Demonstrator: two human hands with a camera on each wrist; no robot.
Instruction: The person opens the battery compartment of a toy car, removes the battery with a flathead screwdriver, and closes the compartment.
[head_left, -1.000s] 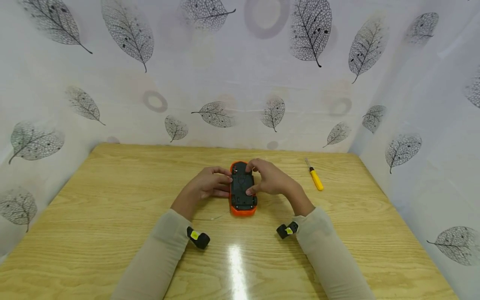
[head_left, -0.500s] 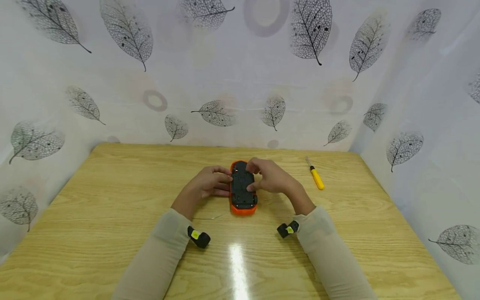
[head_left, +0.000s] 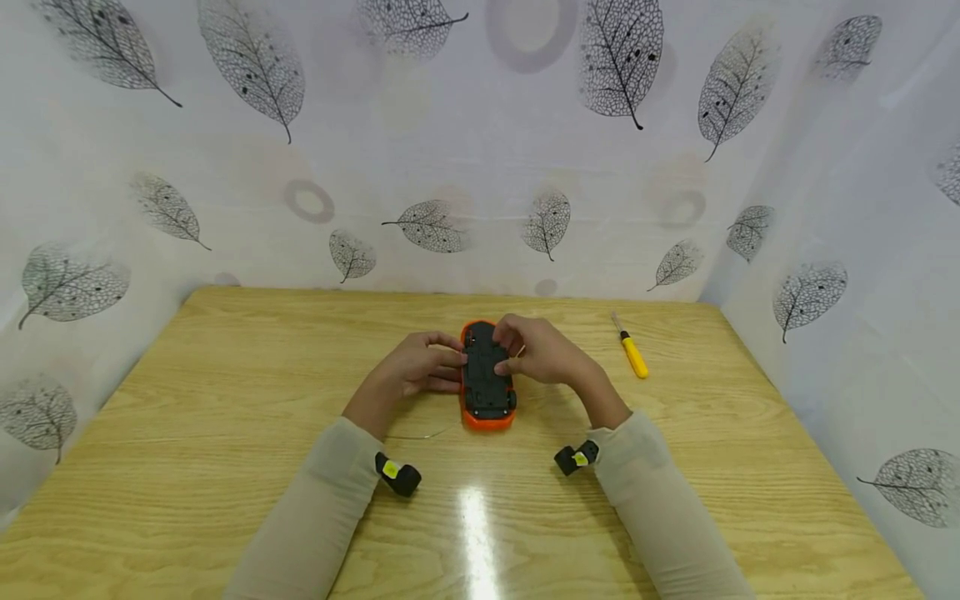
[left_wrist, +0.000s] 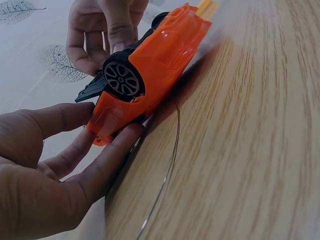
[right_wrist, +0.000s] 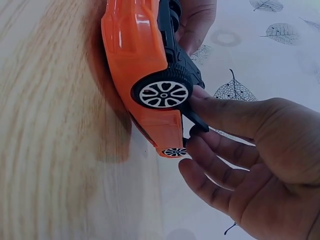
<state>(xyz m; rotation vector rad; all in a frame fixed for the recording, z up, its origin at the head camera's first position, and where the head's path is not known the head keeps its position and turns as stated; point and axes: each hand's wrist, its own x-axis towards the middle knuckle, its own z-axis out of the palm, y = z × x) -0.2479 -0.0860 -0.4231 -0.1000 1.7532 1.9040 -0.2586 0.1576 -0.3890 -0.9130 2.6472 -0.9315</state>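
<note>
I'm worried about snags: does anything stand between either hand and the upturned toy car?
Nothing visible does. The left hand holds the toy car directly, and the right hand pinches its black base. The yellow screwdriver lies apart, off to the right; a thin strand lies on the table, nearer the wearer.

Thumb of right hand (head_left: 543,350) farther up black base (head_left: 485,387), base perhaps tilted

I see my left hand (head_left: 423,365) and right hand (head_left: 547,354) blocking both long sides of the upturned orange-and-black plastic toy car (head_left: 485,379). Passable: pale wood-grain worktop (head_left: 247,375) before its near end, thin silvery wire (head_left: 416,437) at left; also between right hand and yellow-handled screwdriver (head_left: 633,355). White leaf-printed fabric (head_left: 480,271) bars the back.
</note>
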